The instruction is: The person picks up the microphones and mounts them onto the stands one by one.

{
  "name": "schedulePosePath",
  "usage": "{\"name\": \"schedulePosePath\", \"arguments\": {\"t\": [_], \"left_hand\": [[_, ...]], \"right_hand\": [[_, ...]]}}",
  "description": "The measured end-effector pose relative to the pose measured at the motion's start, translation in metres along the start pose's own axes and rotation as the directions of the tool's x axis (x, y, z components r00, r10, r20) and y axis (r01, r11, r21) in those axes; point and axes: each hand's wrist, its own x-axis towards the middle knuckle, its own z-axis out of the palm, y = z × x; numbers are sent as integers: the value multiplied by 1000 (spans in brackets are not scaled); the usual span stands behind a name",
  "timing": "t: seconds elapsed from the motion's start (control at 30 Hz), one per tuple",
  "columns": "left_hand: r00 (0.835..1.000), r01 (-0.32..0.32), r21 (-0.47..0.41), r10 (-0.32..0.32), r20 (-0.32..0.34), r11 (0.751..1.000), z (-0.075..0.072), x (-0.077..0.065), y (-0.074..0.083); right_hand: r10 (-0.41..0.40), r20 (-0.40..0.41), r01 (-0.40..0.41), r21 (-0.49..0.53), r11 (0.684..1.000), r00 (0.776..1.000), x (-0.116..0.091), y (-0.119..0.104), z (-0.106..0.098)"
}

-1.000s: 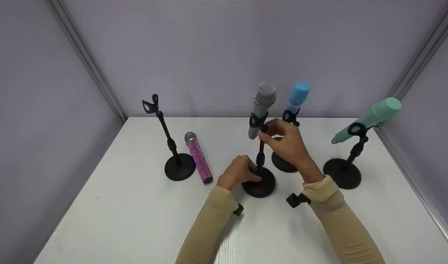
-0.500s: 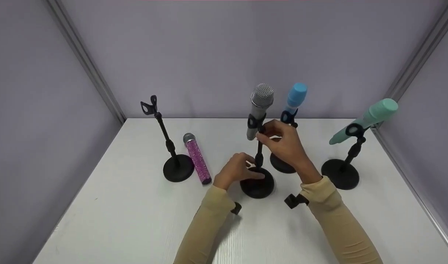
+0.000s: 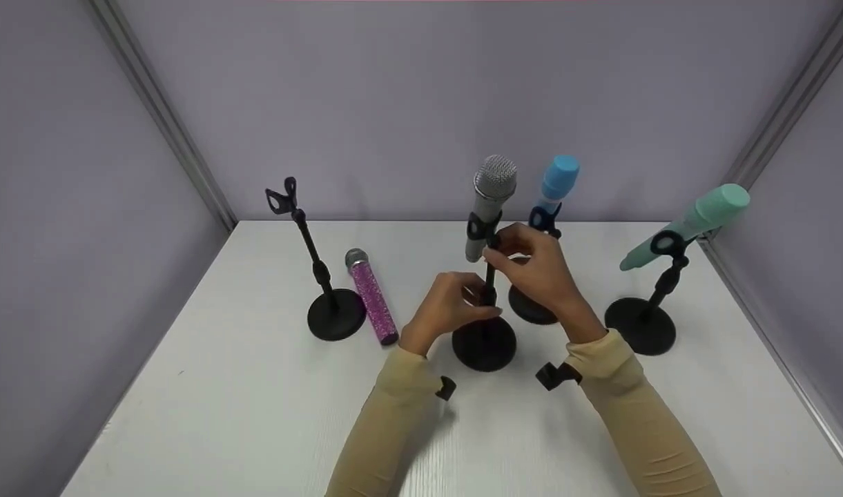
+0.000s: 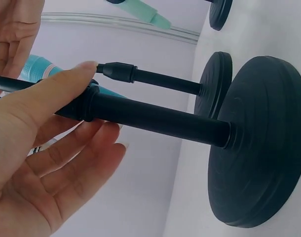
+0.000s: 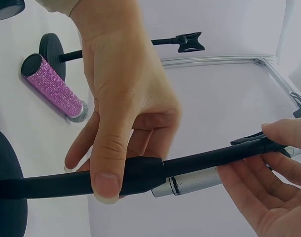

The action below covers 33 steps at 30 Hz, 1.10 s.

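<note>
A silver microphone (image 3: 491, 190) sits tilted in the clip of a black microphone stand (image 3: 484, 348) at the table's middle. My left hand (image 3: 445, 307) holds this stand at the thick collar of its pole, thumb on one side and curled fingers (image 4: 84, 158) on the other, as the left wrist view shows. Higher up, just under the clip, my right hand (image 3: 540, 270) pinches the pole's top joint between thumb and fingers. The round base rests on the white table. In the right wrist view, the microphone's lower end (image 5: 197, 181) shows behind the pole.
Left of my hands lies a pink glitter microphone (image 3: 373, 297) beside a stand with a bare clip (image 3: 333, 314). Close behind my right hand, a stand carries a blue microphone (image 3: 559, 179). A mint-green microphone (image 3: 704, 215) sits in another stand on the right. Walls enclose the table.
My left hand has moved up from the stand's base to the collar of its pole. My right hand has stayed at the top joint, and the other stands have not moved.
</note>
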Motion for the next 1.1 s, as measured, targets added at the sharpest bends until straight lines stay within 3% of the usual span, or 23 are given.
{"name": "schedulePosePath", "arguments": {"t": [0.2,0.53,0.8,0.93,1.1], "left_hand": [[1000,-4,7,3,3,1000,-2,0,1],[995,-3,-18,4,99,1000,-3,1,3],[992,23,-29,-19,121,999,-3,1,5],[996,0,-65,6,90,998,-2,0,6],[1000,-27,-90,27,-11,996,-2,0,6]], "right_hand": [[-2,-2,2,-26,1000,1000,2,1,-1],[-15,5,15,-18,1000,1000,2,0,-1],[10,4,-10,2,1000,1000,2,0,-2],[24,4,-24,5,1000,1000,0,-1,-2],[18,4,-18,1,1000,1000,1,-2,-2]]}}
